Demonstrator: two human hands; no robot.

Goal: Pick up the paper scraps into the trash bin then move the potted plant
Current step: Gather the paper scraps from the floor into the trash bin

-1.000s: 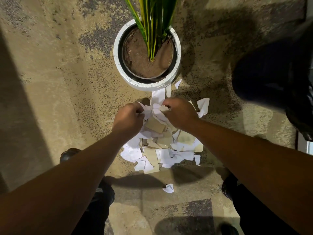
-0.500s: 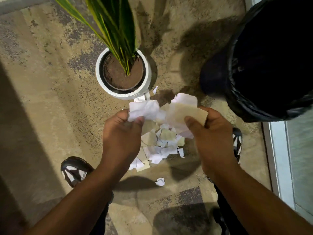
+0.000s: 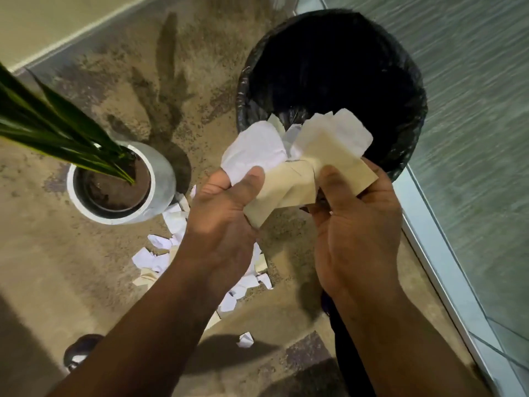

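White and tan paper scraps (image 3: 297, 156) were clamped in a bundle between the left hand (image 3: 220, 213) and the right hand (image 3: 355, 222), both closed on it, at the near rim of the black-lined trash bin (image 3: 412, 81). More scraps on the floor (image 3: 160, 259) lay just beside the potted plant (image 3: 120, 184), which stood left of the bin.

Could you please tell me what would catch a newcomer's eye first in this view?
Centre frame, the left hand and right hand grip a bunch of paper scraps at the near rim of the black-lined trash bin. More loose scraps litter the floor beneath the arms, beside the white potted plant at left.
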